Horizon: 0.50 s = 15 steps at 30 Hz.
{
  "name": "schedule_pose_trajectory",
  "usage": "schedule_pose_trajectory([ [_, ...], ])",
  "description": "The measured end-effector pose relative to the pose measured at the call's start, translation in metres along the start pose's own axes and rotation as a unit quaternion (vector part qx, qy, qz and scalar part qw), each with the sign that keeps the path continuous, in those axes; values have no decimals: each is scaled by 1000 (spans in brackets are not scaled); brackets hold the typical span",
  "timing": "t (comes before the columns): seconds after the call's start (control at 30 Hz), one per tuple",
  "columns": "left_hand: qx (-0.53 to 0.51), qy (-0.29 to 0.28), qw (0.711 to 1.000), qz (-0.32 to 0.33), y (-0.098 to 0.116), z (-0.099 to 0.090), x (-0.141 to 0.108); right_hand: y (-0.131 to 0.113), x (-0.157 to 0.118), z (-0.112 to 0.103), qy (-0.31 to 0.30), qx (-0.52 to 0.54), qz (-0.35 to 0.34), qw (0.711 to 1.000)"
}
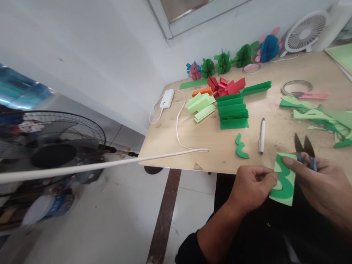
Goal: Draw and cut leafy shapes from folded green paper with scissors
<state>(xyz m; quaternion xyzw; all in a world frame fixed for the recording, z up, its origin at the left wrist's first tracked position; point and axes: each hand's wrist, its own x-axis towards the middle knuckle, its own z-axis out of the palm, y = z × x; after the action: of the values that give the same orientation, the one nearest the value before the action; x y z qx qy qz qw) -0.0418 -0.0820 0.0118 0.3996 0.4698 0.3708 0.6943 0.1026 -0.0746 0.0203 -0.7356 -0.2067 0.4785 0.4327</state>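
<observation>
My left hand (254, 187) pinches the left edge of a light green paper (288, 201) that has a dark green wavy cutout (284, 179) on top of it. My right hand (321, 179) is closed, its thumb pressed on the upper part of that paper. A pair of scissors (306, 148) also sits in my right hand, blades apart and pointing away from me. Left of the paper, on the table, lies another wavy green cutout (240, 146). Beside it rests a white pen (262, 135).
Folded dark green strips (233, 113), light green strips (200, 106) and red strips (225, 86) lie on the table (165, 139). Paper scraps (324, 117) and tape (295, 86) are at right. Paper figures (224, 63) and a small fan (305, 33) line the wall. A white cable (110, 165) crosses the edge.
</observation>
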Motion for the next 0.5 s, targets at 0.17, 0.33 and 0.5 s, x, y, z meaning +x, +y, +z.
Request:
schedule_pose_trajectory([
  [0.17,6,-2,1000,1,1,-1,-1,3,0,-1,-6,16,7,1000],
  [0.33,6,-4,1000,6,0,-2,0,2,4,0,-17,24,-6,1000],
  [0.5,3,-3,1000,2,0,-3,2,-3,5,-3,-10,14,-20,1000],
])
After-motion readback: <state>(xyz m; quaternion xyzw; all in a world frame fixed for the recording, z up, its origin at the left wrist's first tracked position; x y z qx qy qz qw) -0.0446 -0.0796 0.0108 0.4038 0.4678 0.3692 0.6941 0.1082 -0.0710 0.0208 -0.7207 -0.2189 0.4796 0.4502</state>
